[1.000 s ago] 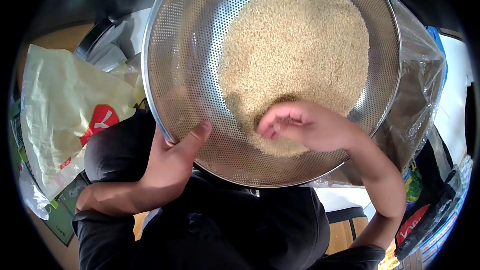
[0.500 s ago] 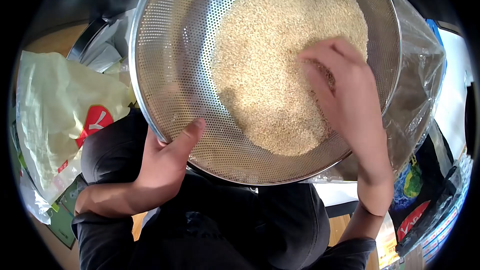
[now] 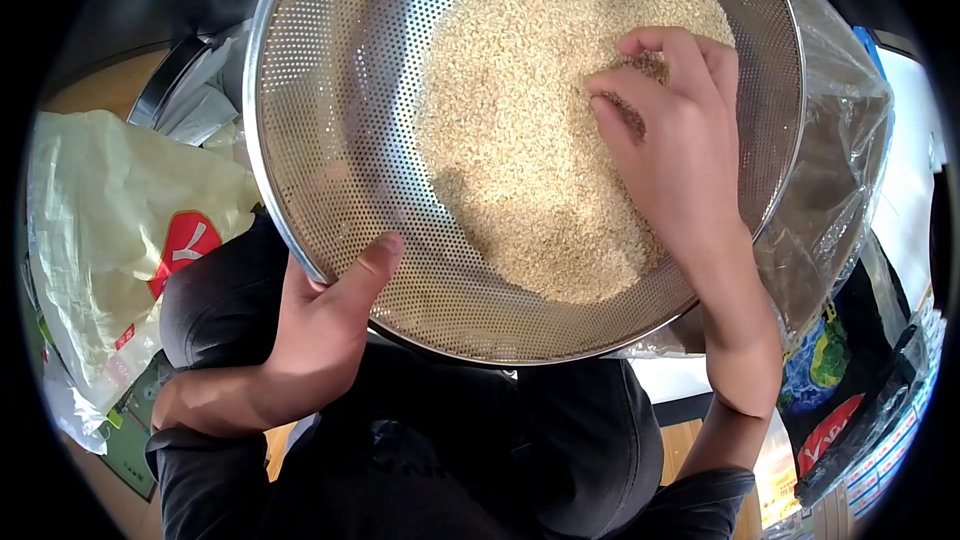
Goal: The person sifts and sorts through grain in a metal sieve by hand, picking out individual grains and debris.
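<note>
A wide perforated metal colander (image 3: 330,140) fills the upper middle of the head view, tilted over my knees. Pale brown grains (image 3: 520,140), like unpolished rice, lie heaped across its middle and right side. At the lower left, my left hand (image 3: 335,315) grips the rim, thumb inside and the other fingers hidden underneath. Over the right part of the heap is my right hand (image 3: 685,140), thumb and index fingertips pinched together and the other fingers curled. Whatever is between those fingertips, if anything, is too small to make out.
A pale plastic bag (image 3: 110,210) with a red logo stands at the left. Clear plastic sheeting (image 3: 825,170) lies beyond the colander's right edge, with a dark printed bag (image 3: 830,380) below it. My dark-trousered legs (image 3: 590,440) are under the colander.
My right hand has lifted slightly and its thumb and index fingertips have come together. The colander has shifted a little up and left, with my left hand still on its rim.
</note>
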The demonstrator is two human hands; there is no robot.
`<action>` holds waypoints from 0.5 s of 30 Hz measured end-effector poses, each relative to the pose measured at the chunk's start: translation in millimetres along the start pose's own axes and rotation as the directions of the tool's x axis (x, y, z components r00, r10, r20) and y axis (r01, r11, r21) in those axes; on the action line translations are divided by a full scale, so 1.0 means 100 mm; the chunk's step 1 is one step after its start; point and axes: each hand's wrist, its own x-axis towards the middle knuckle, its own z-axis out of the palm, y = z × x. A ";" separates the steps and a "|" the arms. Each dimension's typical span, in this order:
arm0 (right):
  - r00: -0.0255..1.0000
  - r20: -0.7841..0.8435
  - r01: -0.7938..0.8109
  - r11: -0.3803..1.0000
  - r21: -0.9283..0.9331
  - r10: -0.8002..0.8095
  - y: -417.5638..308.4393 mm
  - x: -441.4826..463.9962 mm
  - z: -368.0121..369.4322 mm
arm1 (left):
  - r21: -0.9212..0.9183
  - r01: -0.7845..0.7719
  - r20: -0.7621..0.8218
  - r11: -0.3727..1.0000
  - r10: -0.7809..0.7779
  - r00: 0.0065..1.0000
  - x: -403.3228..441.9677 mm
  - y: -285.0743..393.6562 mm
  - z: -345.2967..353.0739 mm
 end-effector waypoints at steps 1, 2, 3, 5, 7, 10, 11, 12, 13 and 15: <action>1.000 -0.007 0.021 0.999 -0.031 -0.022 0.03 -0.02 0.03 | -0.009 -0.006 -0.006 1.000 0.006 1.000 0.00 0.00 0.00; 0.999 -0.011 0.032 0.998 -0.047 -0.033 0.03 -0.02 0.04 | -0.008 -0.006 -0.006 1.000 0.006 1.000 0.00 0.00 0.00; 0.999 -0.015 0.043 0.997 -0.062 -0.044 0.03 -0.02 0.04 | 0.001 -0.004 0.000 1.000 0.004 1.000 0.00 0.00 0.00; 1.000 -0.012 0.020 0.999 -0.024 -0.021 0.00 0.00 0.02 | 0.011 -0.004 0.004 1.000 0.004 1.000 0.00 0.01 -0.01; 0.999 -0.023 0.029 0.999 -0.022 -0.030 0.00 0.00 0.04 | 0.016 0.010 0.003 1.000 -0.010 1.000 0.01 0.01 -0.02; 0.998 -0.042 0.055 0.998 -0.034 -0.057 0.08 -0.02 0.06 | 0.025 0.015 -0.019 1.000 -0.015 1.000 -0.02 0.03 0.00; 0.996 -0.048 0.076 0.996 -0.045 -0.078 0.10 -0.03 0.05 | 0.026 0.014 -0.017 1.000 -0.014 1.000 -0.02 0.04 0.00; 0.996 -0.049 0.075 0.996 -0.045 -0.078 0.09 -0.01 0.01 | 0.025 0.020 -0.011 0.999 -0.019 1.000 -0.03 0.05 0.00; 0.999 -0.024 0.035 0.999 -0.008 -0.035 0.06 0.03 -0.07 | 0.024 0.025 -0.006 0.999 -0.025 1.000 -0.03 0.05 0.00; 1.000 0.002 -0.006 1.000 0.028 0.006 0.05 0.05 -0.12 | 0.016 0.024 -0.016 1.000 -0.024 1.000 -0.03 0.05 0.01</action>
